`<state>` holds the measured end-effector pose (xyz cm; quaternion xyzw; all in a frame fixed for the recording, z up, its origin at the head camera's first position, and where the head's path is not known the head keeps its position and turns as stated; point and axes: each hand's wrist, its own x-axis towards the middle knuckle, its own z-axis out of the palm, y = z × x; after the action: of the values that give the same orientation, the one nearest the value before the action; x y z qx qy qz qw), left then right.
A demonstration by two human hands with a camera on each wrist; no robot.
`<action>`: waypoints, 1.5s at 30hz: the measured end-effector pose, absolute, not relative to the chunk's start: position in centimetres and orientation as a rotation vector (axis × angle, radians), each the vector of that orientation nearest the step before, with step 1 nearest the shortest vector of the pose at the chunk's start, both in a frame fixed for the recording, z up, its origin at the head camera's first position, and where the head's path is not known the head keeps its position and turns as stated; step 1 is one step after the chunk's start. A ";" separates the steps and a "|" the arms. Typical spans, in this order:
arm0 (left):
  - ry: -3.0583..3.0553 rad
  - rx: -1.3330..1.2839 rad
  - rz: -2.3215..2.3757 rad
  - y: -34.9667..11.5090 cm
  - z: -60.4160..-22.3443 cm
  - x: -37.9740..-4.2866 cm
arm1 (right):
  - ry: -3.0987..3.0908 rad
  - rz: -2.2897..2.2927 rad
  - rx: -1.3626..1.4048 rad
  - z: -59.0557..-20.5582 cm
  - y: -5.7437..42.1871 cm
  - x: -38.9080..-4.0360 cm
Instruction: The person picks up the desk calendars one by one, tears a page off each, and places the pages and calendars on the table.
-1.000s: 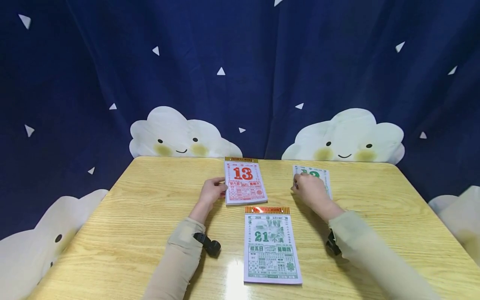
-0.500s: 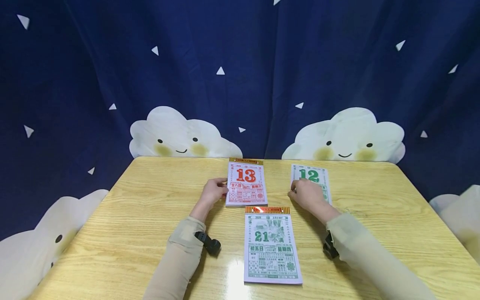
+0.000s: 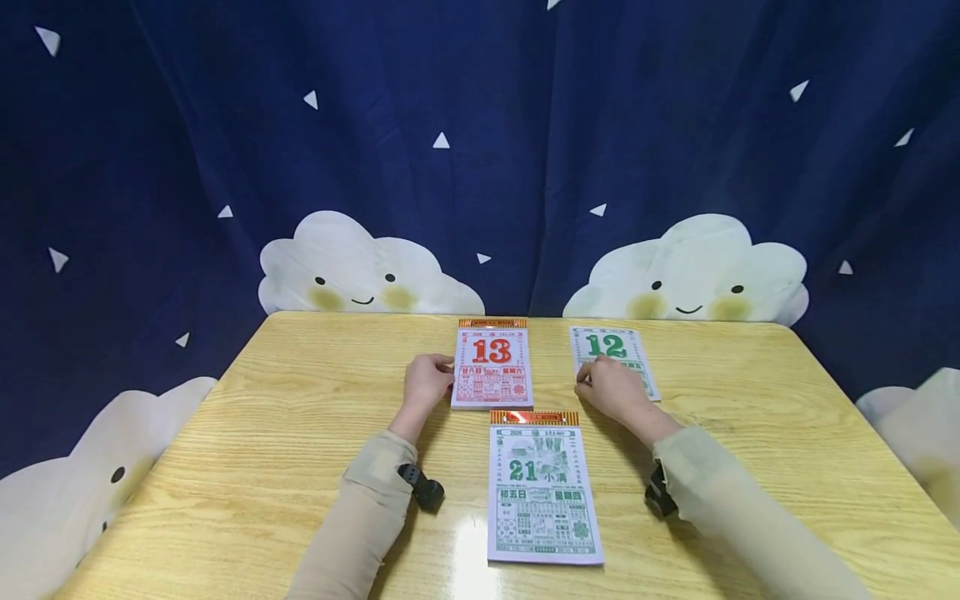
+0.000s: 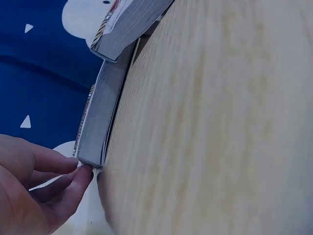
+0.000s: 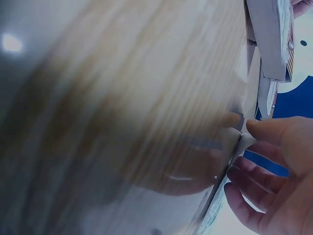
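A tear-off calendar (image 3: 492,367) with a red 13 lies near the table's back edge. At its left side is my left hand (image 3: 427,382); in the left wrist view its fingertips hold the corner of the thick page block (image 4: 95,122). To the right, a thin calendar page (image 3: 609,346) with a green 12 lies slightly turned. My right hand (image 3: 615,387) covers its lower left part and pinches the page's edge between thumb and finger, as the right wrist view shows. A second calendar (image 3: 543,492) with a green 21 lies in front, between my forearms.
The wooden table (image 3: 300,400) ends at a dark blue curtain (image 3: 517,150) with white triangles and smiling clouds. Both wrists carry black cameras, the left one (image 3: 426,490) close beside the front calendar.
The calendar with the 13 has turned straighter and shifted slightly. The page with the 12 has moved left and tilted; my right hand sits lower on it, baring the number.
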<state>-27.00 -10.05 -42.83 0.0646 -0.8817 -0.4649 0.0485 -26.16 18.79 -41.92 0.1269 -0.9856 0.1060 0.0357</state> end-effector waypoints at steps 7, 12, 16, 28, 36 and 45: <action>-2.653 0.194 -1.385 -10.3 -42.1 -26.6 | -3.027 0.421 0.403 -41.5 19.0 -26.1; -2.685 0.139 -1.365 -10.5 -41.6 -25.8 | -3.029 0.469 0.401 -40.9 19.2 -25.8; -2.683 0.081 -1.403 -10.7 -41.3 -24.9 | -3.021 0.544 0.419 -40.4 19.2 -25.2; -2.675 0.003 -1.781 -10.1 -41.1 -22.0 | -3.030 0.819 0.488 -40.0 18.9 -22.3; -2.852 -0.095 -1.794 -9.7 -40.9 -20.5 | -3.097 0.951 0.405 -40.1 18.6 -20.2; -2.951 -0.163 -1.788 -8.8 -41.4 -19.6 | -3.144 0.975 0.301 -40.9 18.4 -18.5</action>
<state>-19.58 -8.80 -41.43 -0.0467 -0.8439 -0.5112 -0.1558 -18.47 18.36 -40.86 0.0908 -0.9480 0.2939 -0.0819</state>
